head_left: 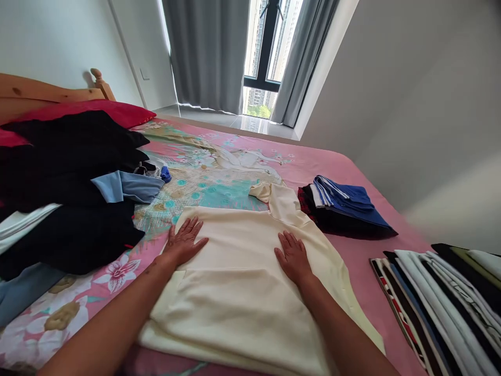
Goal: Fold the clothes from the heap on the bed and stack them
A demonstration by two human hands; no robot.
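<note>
Black clothes (74,151) heaped left of cream garment (238,240); folded clothes (348,203) right.

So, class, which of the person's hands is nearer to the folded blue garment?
The right hand. It rests on the cream garment, to the left of the folded blue garment; the left hand lies farther left on the cream garment.

Place: home, bedroom by my reading | I face: bed (321,156) under pink sheet (223,193) printed with flowers | To my left: wooden headboard (47,91), red pillow (117,112) | Ahead of me: grey curtains (207,57) parted at window (269,52), tall buildings (256,36) outside | On bed: heaped clothes (78,146), folded clothes (348,203), consistent with domestic use
</note>
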